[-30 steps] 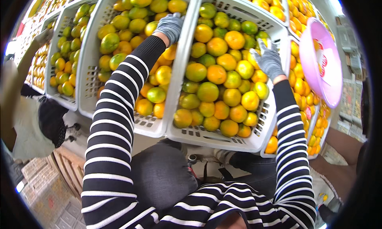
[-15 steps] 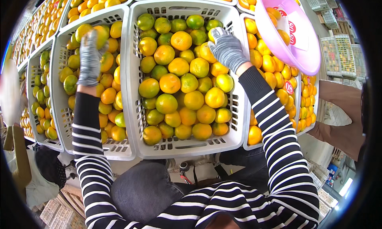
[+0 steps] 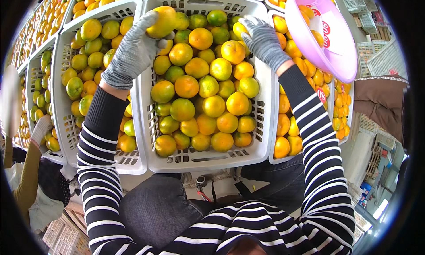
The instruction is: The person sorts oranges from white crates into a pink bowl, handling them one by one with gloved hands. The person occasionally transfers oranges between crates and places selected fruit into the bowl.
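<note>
My left hand (image 3: 133, 51), in a grey knit glove, is closed around a yellow-orange mandarin (image 3: 162, 22). It holds the fruit above the far left corner of the middle white plastic crate (image 3: 203, 166). In a matching glove, my right hand (image 3: 267, 43) reaches to that crate's far right corner. Its fingers curl over a yellowish mandarin (image 3: 239, 30), partly covering it. Green, yellow and orange mandarins (image 3: 213, 106) fill the middle crate in a loose heap. My left forearm passes over the left white crate (image 3: 133, 166), which also holds mandarins (image 3: 74, 86).
A pink plastic basin (image 3: 341, 60) with a few mandarins leans on the right crate of fruit (image 3: 282, 147). More filled crates stand behind and at the left. Another person's gloved hand (image 3: 42, 125) touches fruit there. Someone's brown clothing (image 3: 378, 100) shows at the right; stacked crates (image 3: 392, 60) stand beyond.
My left hand has moved right from the left crate to the middle one, carrying a mandarin. My right hand has shifted only slightly. Another person's hand has appeared at the left.
</note>
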`<state>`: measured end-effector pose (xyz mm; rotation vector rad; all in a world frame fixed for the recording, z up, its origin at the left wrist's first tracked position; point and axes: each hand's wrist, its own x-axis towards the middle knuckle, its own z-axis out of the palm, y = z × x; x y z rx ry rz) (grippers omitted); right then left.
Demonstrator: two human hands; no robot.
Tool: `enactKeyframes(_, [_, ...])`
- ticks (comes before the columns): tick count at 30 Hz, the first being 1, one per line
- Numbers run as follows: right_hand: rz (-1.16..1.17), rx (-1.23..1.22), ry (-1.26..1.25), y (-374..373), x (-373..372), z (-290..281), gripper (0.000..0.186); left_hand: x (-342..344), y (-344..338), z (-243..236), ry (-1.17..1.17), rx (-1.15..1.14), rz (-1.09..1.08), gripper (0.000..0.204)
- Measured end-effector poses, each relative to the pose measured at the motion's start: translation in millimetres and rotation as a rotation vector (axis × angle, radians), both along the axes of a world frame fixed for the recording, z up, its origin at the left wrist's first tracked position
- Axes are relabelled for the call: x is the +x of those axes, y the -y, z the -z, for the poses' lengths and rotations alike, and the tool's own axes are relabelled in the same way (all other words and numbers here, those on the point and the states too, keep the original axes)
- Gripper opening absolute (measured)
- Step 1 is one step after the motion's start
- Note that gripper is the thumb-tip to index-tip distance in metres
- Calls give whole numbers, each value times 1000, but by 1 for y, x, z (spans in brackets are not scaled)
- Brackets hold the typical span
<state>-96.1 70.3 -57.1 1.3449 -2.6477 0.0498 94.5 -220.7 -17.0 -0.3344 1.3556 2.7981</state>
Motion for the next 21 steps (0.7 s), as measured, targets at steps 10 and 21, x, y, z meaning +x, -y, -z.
enactKeyframes(10, [-125, 377, 196, 115, 51, 4, 53, 5, 7, 7, 63, -28, -92, 50])
enactKeyframes(21, [87, -195, 492, 71, 104, 41, 67, -126, -34, 68, 41, -1376, 48, 73])
